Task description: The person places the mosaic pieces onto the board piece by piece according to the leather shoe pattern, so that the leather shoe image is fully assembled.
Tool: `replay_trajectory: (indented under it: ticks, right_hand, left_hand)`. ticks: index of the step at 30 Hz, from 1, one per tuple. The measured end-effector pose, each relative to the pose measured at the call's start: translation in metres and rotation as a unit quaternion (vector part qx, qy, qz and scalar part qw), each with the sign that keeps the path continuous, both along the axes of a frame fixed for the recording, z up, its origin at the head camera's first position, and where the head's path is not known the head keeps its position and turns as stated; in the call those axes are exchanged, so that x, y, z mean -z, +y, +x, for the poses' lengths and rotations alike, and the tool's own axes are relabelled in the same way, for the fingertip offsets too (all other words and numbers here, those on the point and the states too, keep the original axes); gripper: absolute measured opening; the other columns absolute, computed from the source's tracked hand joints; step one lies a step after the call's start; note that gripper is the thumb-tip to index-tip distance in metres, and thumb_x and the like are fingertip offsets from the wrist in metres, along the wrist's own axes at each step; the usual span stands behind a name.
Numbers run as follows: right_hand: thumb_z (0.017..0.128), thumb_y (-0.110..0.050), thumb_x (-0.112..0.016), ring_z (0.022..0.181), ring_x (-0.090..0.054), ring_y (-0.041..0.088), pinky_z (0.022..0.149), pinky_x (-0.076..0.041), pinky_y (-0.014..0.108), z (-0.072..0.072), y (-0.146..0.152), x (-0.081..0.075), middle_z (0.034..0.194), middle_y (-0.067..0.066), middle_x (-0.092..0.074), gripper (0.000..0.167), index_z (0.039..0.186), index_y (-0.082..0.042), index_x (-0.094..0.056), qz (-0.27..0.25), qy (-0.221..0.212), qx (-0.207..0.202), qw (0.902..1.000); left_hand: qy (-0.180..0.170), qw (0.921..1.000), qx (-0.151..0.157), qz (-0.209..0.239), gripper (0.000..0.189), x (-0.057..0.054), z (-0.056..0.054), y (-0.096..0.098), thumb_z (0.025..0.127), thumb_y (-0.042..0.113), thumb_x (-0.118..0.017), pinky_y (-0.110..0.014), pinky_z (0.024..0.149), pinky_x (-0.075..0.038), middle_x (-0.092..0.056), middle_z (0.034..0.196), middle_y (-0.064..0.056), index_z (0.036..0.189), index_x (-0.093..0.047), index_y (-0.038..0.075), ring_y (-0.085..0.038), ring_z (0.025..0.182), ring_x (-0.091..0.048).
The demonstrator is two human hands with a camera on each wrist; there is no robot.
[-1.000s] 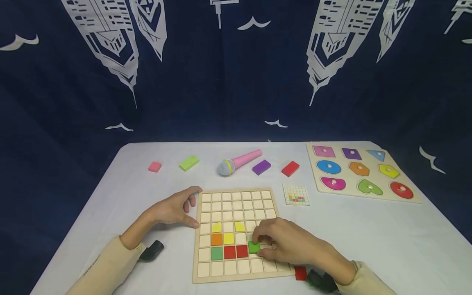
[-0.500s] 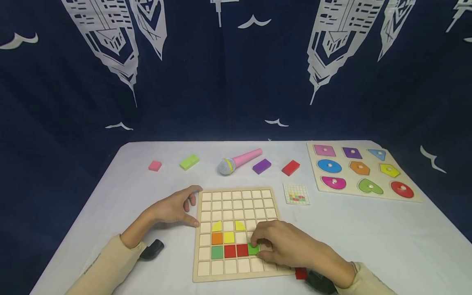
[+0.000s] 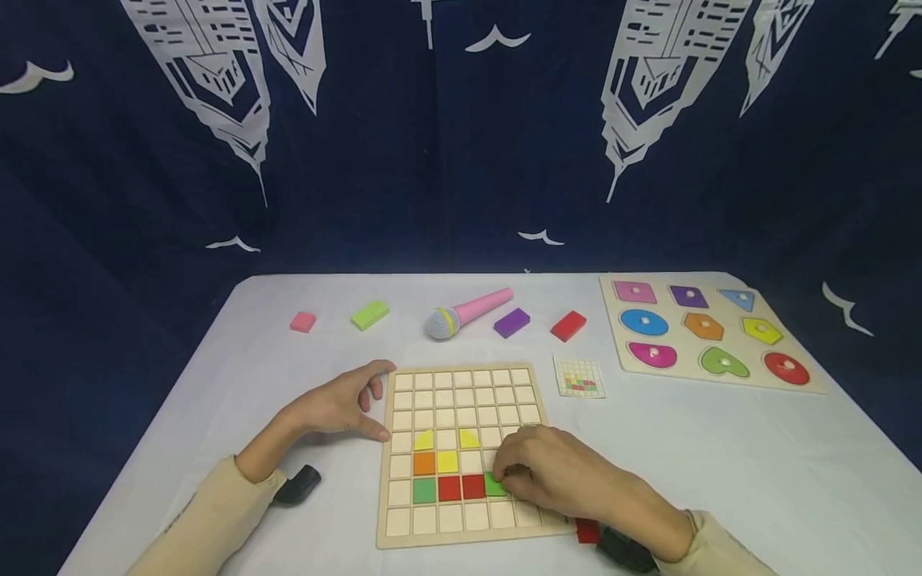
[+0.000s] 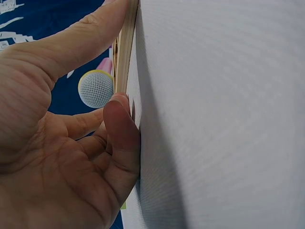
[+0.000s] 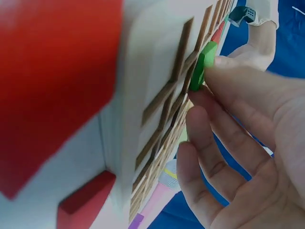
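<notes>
Green tile (image 3: 493, 486) has slid down a touch since a second ago, so it's now about level with the two red tiles (image 3: 449, 489), and the right hand (image 3: 562, 474) has its thumb tucked in closer to the fingertips. It's pinching that tile on the wooden board (image 3: 421, 522), just right of the reds; can't tell if it's lying flat in its slot. Meanwhile the left hand (image 3: 338, 405) is spread, thumb and finger touching the board's left side. Printed card (image 3: 579, 378) near the right edge, pink microphone (image 3: 468, 312) farther back.
</notes>
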State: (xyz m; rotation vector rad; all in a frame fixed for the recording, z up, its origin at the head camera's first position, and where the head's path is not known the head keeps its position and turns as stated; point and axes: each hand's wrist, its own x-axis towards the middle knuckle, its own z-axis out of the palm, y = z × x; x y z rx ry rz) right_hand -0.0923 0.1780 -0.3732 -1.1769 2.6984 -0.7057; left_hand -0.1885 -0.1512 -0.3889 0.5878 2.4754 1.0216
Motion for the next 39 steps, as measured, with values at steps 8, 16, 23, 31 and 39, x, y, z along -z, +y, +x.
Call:
replay_trajectory:
  ticks: [8, 16, 23, 31, 39]
  right_hand:
    - [0.084, -0.021, -0.081, 0.078, -0.055, 0.000, 0.074, -0.049, 0.022, 0.0032, -0.0022, -0.0009, 0.083, -0.019, -0.066, 0.007, 0.083, -0.022, -0.075, 0.019, 0.009, 0.009, 0.9997]
    - [0.086, -0.019, -0.079, 0.089, -0.060, -0.001, 0.080, -0.053, 0.024, 0.0078, 0.0009, 0.0047, 0.097, -0.018, -0.069, 0.013, 0.098, -0.022, -0.076, 0.021, -0.006, 0.016, 0.9996]
    - [0.087, -0.017, -0.077, 0.093, -0.061, -0.001, 0.083, -0.054, 0.026, 0.0070, 0.0029, -0.0012, 0.100, -0.016, -0.068, 0.017, 0.103, -0.021, -0.076, 0.033, 0.009, 0.011, 0.9994]
    - [0.088, -0.024, -0.077, 0.090, -0.061, -0.001, 0.081, -0.053, 0.024, 0.0050, -0.0039, -0.0044, 0.095, -0.014, -0.070, 0.013, 0.100, -0.020, -0.076, 0.051, 0.029, -0.008, 0.9982]
    - [0.090, -0.022, -0.075, 0.095, -0.061, 0.000, 0.084, -0.054, 0.028, 0.0044, -0.0055, -0.0033, 0.107, -0.013, -0.068, 0.021, 0.111, -0.023, -0.074, 0.067, 0.007, -0.006, 0.9977]
  left_hand:
    - [-0.001, 1.0000, -0.002, 0.002, 0.100, 0.0004, 0.0010, 0.0005, 0.065, 0.019, -0.094, -0.032, 0.073, -0.042, -0.053, 0.105, -0.007, 0.147, -0.039, 0.003, -0.021, 0.085, -0.048]
    - [-0.009, 0.9999, -0.005, -0.003, 0.100, 0.0035, 0.0038, -0.0017, 0.065, 0.019, -0.094, -0.032, 0.073, -0.043, -0.053, 0.104, -0.007, 0.147, -0.040, 0.003, -0.020, 0.085, -0.049]
    - [0.005, 1.0000, 0.003, -0.003, 0.099, -0.0004, 0.0011, -0.0006, 0.065, 0.020, -0.094, -0.032, 0.072, -0.043, -0.053, 0.105, -0.007, 0.147, -0.040, 0.003, -0.020, 0.084, -0.049]
    - [-0.002, 1.0000, -0.002, 0.004, 0.100, 0.0001, 0.0012, 0.0009, 0.065, 0.019, -0.094, -0.032, 0.072, -0.043, -0.052, 0.104, -0.008, 0.147, -0.039, 0.002, -0.021, 0.085, -0.048]
    - [-0.002, 1.0000, -0.004, 0.008, 0.099, 0.0004, 0.0018, 0.0011, 0.065, 0.017, -0.094, -0.031, 0.072, -0.042, -0.052, 0.104, -0.008, 0.147, -0.039, 0.001, -0.021, 0.085, -0.048]
